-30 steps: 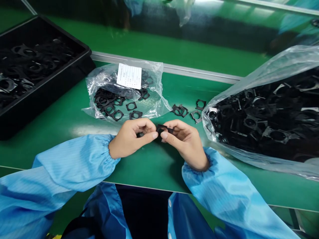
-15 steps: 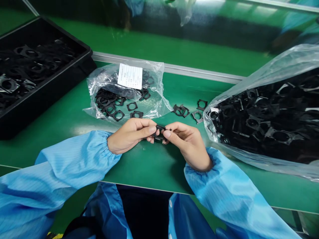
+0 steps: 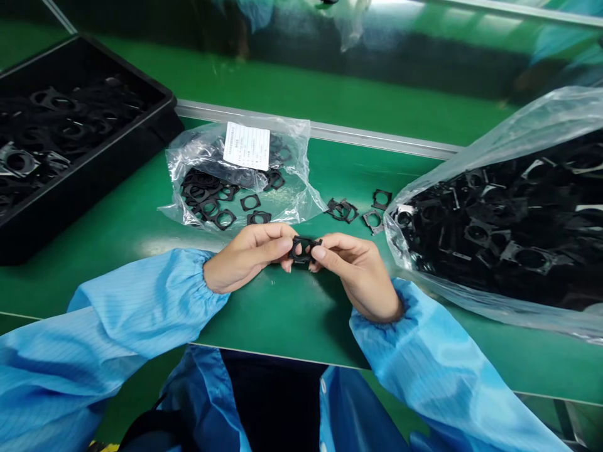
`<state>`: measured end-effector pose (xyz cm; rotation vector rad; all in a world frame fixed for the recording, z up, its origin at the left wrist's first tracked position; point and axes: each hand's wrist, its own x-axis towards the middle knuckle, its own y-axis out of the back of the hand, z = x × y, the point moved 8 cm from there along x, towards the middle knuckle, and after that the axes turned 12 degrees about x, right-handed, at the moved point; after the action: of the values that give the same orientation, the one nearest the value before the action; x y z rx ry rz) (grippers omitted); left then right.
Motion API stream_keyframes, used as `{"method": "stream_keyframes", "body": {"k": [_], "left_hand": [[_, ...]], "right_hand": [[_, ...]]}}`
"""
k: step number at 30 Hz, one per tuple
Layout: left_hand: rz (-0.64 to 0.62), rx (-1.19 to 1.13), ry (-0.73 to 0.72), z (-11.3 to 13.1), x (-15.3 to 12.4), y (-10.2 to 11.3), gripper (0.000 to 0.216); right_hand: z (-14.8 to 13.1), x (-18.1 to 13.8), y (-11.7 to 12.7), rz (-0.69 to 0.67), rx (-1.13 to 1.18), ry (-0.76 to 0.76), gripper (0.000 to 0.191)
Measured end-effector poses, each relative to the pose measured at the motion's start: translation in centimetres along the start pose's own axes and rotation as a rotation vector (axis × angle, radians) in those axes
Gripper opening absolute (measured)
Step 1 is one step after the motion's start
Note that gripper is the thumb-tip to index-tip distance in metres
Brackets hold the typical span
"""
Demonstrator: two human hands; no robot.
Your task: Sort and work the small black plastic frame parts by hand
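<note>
Between my two hands is a small black plastic frame [image 3: 302, 258] with a round opening, held just above the green table. My left hand [image 3: 252, 254] pinches its left side between thumb and fingers. On its right side, the thumb and fingers of my right hand [image 3: 355, 267] are closed as well. Beyond my hands, a clear plastic bag [image 3: 294, 182] with a white label [image 3: 247, 145] lies with several thin black frames [image 3: 225, 218] in and on it. Several loose black frames [image 3: 343, 210] rest on the table to the right of that bag.
A black bin [image 3: 136, 135] heaped with black parts stands at the left. At the right lies a large clear bag [image 3: 471, 307] full of similar black parts. A metal rail [image 3: 377, 139] runs along the back of the green table [image 3: 277, 320], before a reflective green panel.
The black frame has tilted between my fingers, so its round opening now faces me more. My hands have stayed in nearly the same place.
</note>
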<state>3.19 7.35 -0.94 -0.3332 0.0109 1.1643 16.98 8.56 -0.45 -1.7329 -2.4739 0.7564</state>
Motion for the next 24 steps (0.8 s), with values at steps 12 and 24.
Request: {"method": "stream_keyframes", "body": {"k": [12,24], "left_hand": [[0.248,0.504,-0.179,1.5,-0.6,0.7,0.007],[0.291,0.526,-0.231,2.2,-0.7,0.7,0.003]], "right_hand": [[0.1,0.0,-0.4,-0.001,-0.099,0.048,0.039],[0.2,-0.1,-0.8,-0.022,-0.051,0.03,0.036]]}}
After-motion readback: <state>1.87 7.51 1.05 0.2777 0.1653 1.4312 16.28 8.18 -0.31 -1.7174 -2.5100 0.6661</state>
